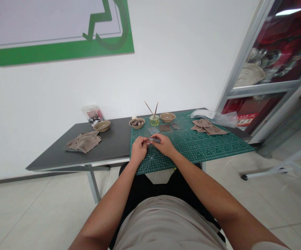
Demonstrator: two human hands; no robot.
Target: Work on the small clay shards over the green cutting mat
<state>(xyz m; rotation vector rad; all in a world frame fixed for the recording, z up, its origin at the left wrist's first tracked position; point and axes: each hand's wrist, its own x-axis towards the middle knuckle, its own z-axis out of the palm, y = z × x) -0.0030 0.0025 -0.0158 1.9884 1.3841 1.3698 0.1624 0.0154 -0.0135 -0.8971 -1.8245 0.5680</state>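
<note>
Over the green cutting mat [187, 149], my two hands meet with their fingertips close together. My right hand [164, 144] is closed on a small grey piece [155, 140], flat-looking. Pinched fingers of my left hand [140, 149] come up to the left end of it; what they hold is too small to make out. Just beyond the hands lie a light grey square [153, 130], a brown square [164, 128] and a dark grey piece [175, 126], all thin and flat.
Behind these stand a bowl of small dark pieces [137, 123], a glass jar [154, 120] with two thin sticks and a tan bowl [167, 117]. Brown cloths [84, 141] lie on both sides. Another bowl [102, 126] and a plastic tub [92, 115] are left; a plastic bag [224, 118] is right.
</note>
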